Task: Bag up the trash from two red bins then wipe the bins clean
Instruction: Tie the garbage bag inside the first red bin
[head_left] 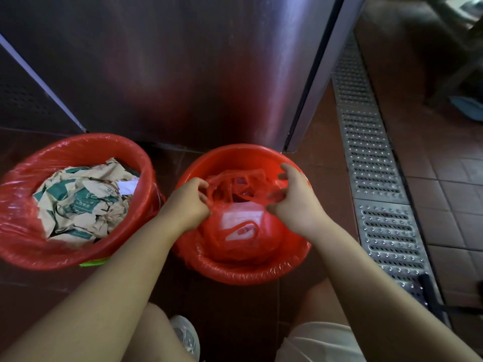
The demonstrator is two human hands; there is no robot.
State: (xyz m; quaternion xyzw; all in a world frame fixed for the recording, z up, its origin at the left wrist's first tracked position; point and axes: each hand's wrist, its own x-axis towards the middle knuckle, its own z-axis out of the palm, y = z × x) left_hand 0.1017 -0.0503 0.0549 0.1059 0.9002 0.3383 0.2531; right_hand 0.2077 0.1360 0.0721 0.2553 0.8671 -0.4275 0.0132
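Note:
Two red bins stand on the tiled floor. The left bin (pixel 86 145) is lined with a red plastic bag and is full of crumpled brown-and-green paper (pixel 81 202). In the right bin (pixel 235 155) sits a red plastic bag (pixel 243 231) with trash inside, its handles gathered at the top. My left hand (pixel 189 205) pinches the bag's handles on the left side. My right hand (pixel 295 202) pinches the handle strands on the right side, above the bin.
A stainless steel cabinet (pixel 183 74) rises right behind the bins. A metal drain grate (pixel 376 178) runs along the floor to the right. My knees and a shoe (pixel 187 335) are at the bottom. A dark tool handle (pixel 431 291) lies on the grate at lower right.

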